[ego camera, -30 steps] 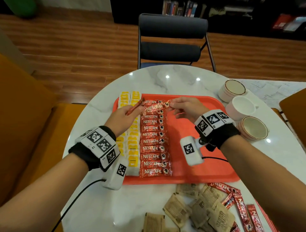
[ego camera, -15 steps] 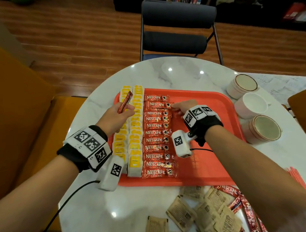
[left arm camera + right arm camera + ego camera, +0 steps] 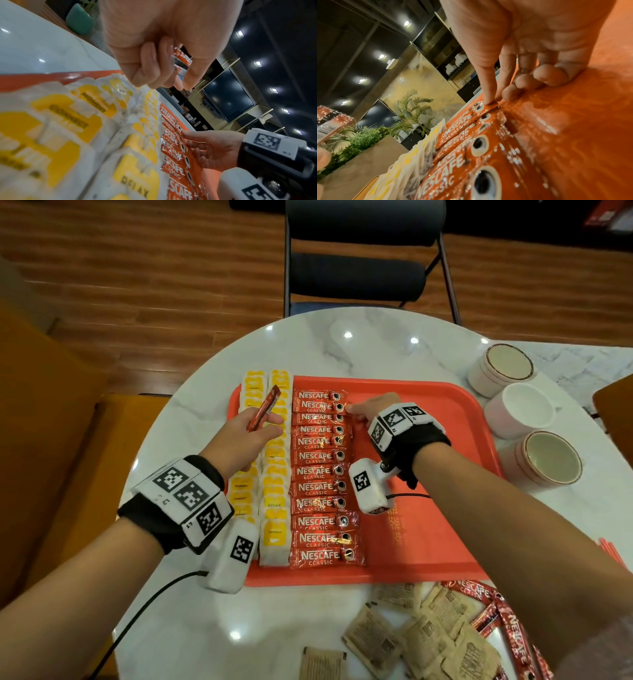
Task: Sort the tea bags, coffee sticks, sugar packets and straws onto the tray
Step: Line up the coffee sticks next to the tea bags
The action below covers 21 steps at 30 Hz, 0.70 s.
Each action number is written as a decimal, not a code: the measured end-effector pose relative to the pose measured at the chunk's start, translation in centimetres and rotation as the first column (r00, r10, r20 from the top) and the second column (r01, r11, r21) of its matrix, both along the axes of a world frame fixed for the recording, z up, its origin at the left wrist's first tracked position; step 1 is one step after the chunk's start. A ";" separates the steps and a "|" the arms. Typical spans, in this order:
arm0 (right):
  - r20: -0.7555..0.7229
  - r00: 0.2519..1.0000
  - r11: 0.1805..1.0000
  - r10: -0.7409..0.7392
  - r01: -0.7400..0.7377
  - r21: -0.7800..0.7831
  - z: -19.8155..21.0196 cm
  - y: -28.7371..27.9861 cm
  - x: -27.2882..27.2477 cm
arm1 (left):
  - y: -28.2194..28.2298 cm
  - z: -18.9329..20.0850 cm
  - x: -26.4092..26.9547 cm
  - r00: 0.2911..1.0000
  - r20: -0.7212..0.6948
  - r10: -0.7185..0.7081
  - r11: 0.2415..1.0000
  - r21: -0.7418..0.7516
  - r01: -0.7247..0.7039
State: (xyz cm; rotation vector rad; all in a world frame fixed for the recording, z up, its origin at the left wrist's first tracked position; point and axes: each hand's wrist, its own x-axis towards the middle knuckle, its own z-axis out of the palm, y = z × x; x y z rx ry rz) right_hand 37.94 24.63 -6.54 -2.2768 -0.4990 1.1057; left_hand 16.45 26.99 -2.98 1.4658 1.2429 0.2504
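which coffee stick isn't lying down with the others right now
The coffee stick held in the left hand, raised over the tea bags; the rest lie flat.

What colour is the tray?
Red-orange tray, clearest in the head view.

Coffee sticks [image 3: 320, 477] in column on tray [image 3: 445, 412].

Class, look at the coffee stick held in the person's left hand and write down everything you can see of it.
The coffee stick is a narrow red foil-like sachet with a dark lower end. The left hand pinches its lower part between thumb and fingers, so it tilts up and away over the yellow tea bags, apart from the row of sticks on the tray. Only that hand touches it.
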 end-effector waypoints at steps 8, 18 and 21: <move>-0.005 1.000 0.997 0.026 -0.026 0.074 -0.2 -0.1 0.0 | -0.1 -0.4 0.2 0.999 -0.026 -0.024 1.000 0.012 0.024; 0.007 0.998 0.961 0.062 -0.061 0.271 0.8 -2.1 -0.2 | -0.2 0.1 0.6 0.990 -0.029 -0.139 0.978 -0.162 0.133; -0.123 0.944 0.903 0.308 -0.249 0.351 2.0 -3.5 -0.7 | -0.8 0.6 0.7 0.964 -0.043 -0.264 0.957 -0.139 0.256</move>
